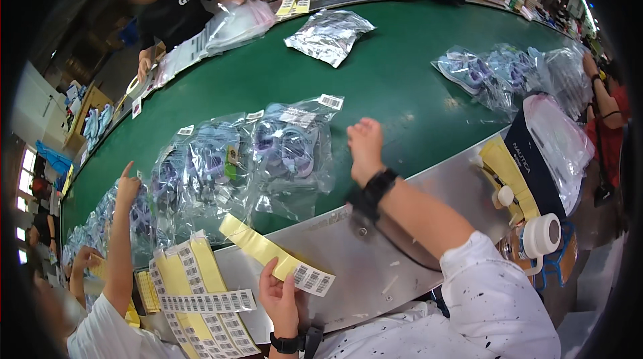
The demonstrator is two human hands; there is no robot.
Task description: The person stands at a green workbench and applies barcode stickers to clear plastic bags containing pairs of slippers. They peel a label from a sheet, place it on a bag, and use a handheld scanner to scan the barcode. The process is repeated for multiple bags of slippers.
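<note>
My left hand [278, 299] pinches a strip of barcode labels [268, 248] on yellow backing, low over the metal edge of the table. White labels show at the strip's near end, and the far part is bare. Over the green tabletop, my right hand [366, 150] is closed with the fingers curled in; whether they hold anything is hidden. To its left lies a clear plastic bag with a pair of blue and purple shoes [284, 148], a white barcode label [331, 101] at its top corner. Another bag of shoes [213, 151] with a green tag lies beside it.
Sheets of barcode labels [201, 292] lie left of my left hand. A co-worker's arm [124, 225] reaches over bagged shoes at left. A silver bag [329, 36] lies far across; more bagged shoes [495, 71], a dark box [542, 151] and a white-lidded jug [540, 235] are right.
</note>
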